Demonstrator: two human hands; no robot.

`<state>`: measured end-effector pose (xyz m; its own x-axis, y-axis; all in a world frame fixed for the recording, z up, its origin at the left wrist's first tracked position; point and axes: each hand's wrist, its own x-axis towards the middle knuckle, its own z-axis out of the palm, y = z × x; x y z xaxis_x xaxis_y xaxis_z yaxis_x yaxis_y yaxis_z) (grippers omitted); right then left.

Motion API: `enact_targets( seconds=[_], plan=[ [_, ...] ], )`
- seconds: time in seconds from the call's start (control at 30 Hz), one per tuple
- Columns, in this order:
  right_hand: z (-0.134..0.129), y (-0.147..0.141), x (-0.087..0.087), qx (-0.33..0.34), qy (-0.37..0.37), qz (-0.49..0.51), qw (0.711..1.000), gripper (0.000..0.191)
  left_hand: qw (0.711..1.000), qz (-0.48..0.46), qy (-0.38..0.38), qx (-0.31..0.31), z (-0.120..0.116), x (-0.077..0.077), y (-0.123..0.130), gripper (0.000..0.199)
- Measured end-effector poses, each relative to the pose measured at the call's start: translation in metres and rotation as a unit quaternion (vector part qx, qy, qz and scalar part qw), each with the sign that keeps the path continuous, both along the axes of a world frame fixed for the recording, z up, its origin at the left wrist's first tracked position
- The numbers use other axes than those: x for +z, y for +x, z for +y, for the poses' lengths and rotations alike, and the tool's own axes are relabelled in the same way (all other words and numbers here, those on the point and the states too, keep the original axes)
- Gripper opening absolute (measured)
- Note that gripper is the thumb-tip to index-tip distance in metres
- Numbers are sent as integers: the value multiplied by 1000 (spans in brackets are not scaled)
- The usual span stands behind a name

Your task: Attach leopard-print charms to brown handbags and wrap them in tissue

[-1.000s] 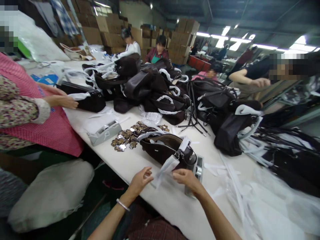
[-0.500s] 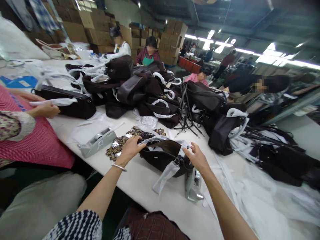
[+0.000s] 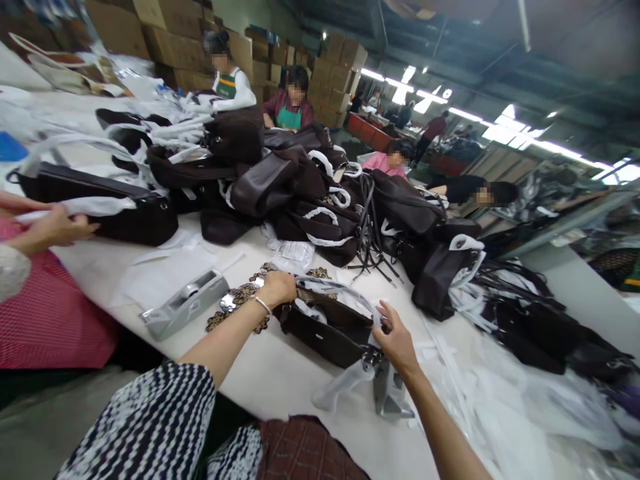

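A dark brown handbag (image 3: 323,333) lies on the white table in front of me, its top gaping so that white stuffing shows inside. White wrapping covers its strap (image 3: 345,288). My left hand (image 3: 281,288) is closed on the bag's left end, where the strap meets it; its fingertips are partly hidden. At the right end, my right hand (image 3: 393,331) has its thumb and fingers around the wrapped strap. A loose white wrapped strap end (image 3: 345,385) hangs from the metal ring below my right hand.
Tape dispensers stand left (image 3: 187,303) and right (image 3: 391,393) of the bag. Patterned flower-like pieces (image 3: 240,303) lie behind my left wrist. A heap of dark bags (image 3: 265,180) fills the table beyond. At left, a person's hands (image 3: 57,227) hold another bag.
My left hand has closed over the bag's left end, and my right fingers have come in round the strap. The bag's front has turned slightly. The view has shifted.
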<state>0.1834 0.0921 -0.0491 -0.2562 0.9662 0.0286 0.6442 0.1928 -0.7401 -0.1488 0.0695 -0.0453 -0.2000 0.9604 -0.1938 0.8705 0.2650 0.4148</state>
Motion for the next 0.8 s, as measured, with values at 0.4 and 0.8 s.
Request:
enact_targets(
  seconds=[0.4, 0.8],
  plan=[
    [-26, 37, -9, 37, -131, -46, 990, 112, 1000, -26, 9, -4, 2, -27, -5, 27],
    [-18, 31, -50, 21, -57, -107, 992, 43, 994, -37, 79, 64, 4, -22, 12, 24]
  ],
)
